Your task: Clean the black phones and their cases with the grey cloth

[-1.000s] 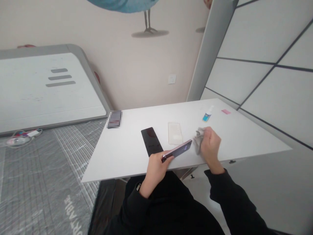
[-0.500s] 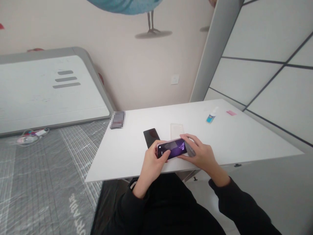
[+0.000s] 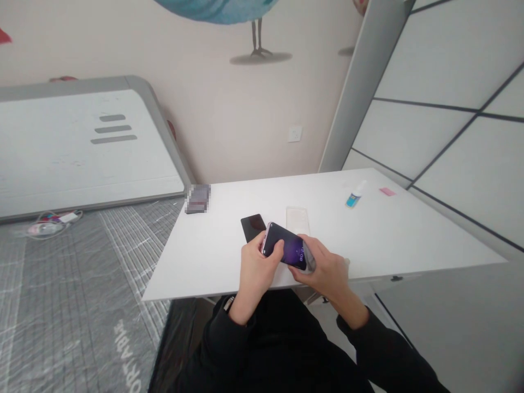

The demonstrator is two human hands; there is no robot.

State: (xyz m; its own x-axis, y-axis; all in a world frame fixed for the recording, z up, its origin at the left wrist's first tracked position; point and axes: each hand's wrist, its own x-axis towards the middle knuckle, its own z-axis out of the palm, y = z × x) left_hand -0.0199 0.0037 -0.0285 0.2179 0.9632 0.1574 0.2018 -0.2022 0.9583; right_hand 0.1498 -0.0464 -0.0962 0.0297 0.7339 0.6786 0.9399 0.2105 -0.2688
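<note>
A pink-edged phone (image 3: 286, 250) with a lit purple screen is held over the near edge of the white table (image 3: 393, 240). My left hand (image 3: 256, 268) grips its left end, thumb on the screen. My right hand (image 3: 325, 270) is closed round its right end from below, with a bit of grey cloth (image 3: 310, 261) showing under the fingers. Just behind the phone lie a black flat slab (image 3: 250, 225) and a clear phone case (image 3: 297, 219).
A small spray bottle with a blue label (image 3: 354, 195) and a pink slip (image 3: 387, 191) lie at the table's far right. A blurred dark object (image 3: 197, 198) sits at its far left corner. A grey mattress (image 3: 73, 289) and a white headboard (image 3: 82, 147) fill the left.
The cloth was rubbed along the tilted phone's edge. The phone then turned screen-up, lit, and both hands took hold of it, drawing it nearer and tilting it.
</note>
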